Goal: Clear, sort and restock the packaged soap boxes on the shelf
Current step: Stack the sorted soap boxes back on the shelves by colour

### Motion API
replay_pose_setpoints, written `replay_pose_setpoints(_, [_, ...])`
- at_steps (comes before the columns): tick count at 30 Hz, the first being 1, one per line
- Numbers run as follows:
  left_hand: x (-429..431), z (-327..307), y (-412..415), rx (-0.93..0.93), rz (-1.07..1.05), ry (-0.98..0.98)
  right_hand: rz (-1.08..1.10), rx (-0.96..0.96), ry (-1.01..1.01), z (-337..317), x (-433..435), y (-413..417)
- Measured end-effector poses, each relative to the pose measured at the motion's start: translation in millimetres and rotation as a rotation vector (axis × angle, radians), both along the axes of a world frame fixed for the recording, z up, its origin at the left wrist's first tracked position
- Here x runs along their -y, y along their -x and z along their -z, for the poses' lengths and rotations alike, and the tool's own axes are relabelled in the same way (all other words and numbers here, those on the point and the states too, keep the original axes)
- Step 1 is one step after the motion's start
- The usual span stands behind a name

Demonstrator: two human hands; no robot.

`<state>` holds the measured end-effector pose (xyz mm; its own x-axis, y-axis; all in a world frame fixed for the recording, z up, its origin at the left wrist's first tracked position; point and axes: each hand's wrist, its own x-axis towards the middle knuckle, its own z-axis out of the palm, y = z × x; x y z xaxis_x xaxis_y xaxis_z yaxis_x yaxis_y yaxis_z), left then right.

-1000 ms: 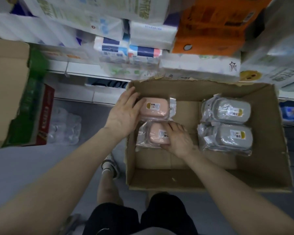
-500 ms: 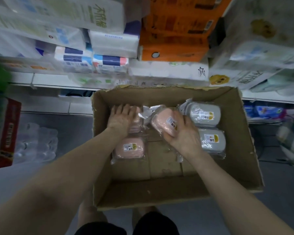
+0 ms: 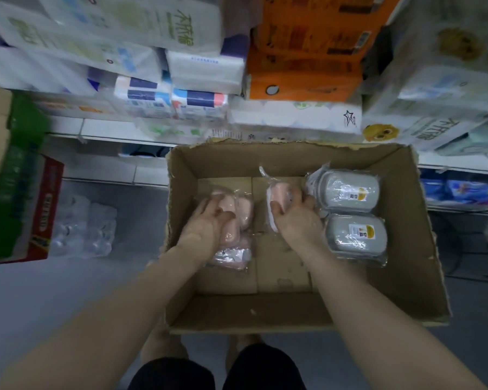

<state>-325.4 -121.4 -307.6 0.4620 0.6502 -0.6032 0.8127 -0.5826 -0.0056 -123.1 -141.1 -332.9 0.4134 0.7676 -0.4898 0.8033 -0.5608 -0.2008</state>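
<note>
Head view, only cam. Carton (image 3: pixel 400 249) sits in front of the person, below the shelf (image 3: pixel 110 130) edge w/ tissue packs (image 3: pixel 203 68) stacked above.

L hand (image 3: pixel 206 229) rests on the pink soap boxes (image 3: pixel 237 218) at the carton's left side, fingers curled over them. Motion blur there, so can't tell if it's gripping or just pressing them into place. Looks like two or three pink ones bunched under and below the hand; exact count unclear.

R hand (image 3: pixel 296 220) is closed around one pink box (image 3: pixel 279 192), held on edge, wrapper tail sticking up, near carton centre just beside the grey boxes (image 3: pixel 350 215). Grey pair lies flat against the right side, one behind the other, labels up.

Change vs 0.5 s ago: R hand has brought its pink box down from a tilted, lifted hold to an upright one closer to the floor of the carton. L hand has shifted back toward the near pink box; pinks now crowd together.

Meaning, my read: sorting by colour is underway, pink left, grey right. Held pink box probably goes w/ the pink group. Restocking the shelf not yet started.
</note>
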Motion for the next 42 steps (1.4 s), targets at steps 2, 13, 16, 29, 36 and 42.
replay_pose_setpoints(2, [13.8,4.2,-6.6,-0.004,-0.294,0.019,0.03,-0.006,0.067,11.3,-5.5,5.8])
replay_pose_setpoints(13, [7.2,26.4,-21.6,0.123,-0.777,0.035,-0.581,0.028,0.055,12.9,2.4,-14.1])
replay_pose_setpoints(16, [2.6,22.9,-13.4,0.206,-0.772,0.022,-0.829,0.093,0.056,13.2,0.9,-14.7])
replay_pose_setpoints(29, [0.0,9.7,-4.5,0.408,-0.746,-0.009,-1.029,0.209,-0.149,31.7,-0.2,-22.0])
replay_pose_setpoints(36, [-3.6,-46.1,5.1,0.552,-0.719,-0.081,-0.672,0.079,-0.26,-35.9,6.4,-26.3])
replay_pose_setpoints(42, [-6.1,-99.8,18.3,0.708,-0.632,-0.19,-0.428,-0.019,-0.414,-89.6,7.7,-19.3])
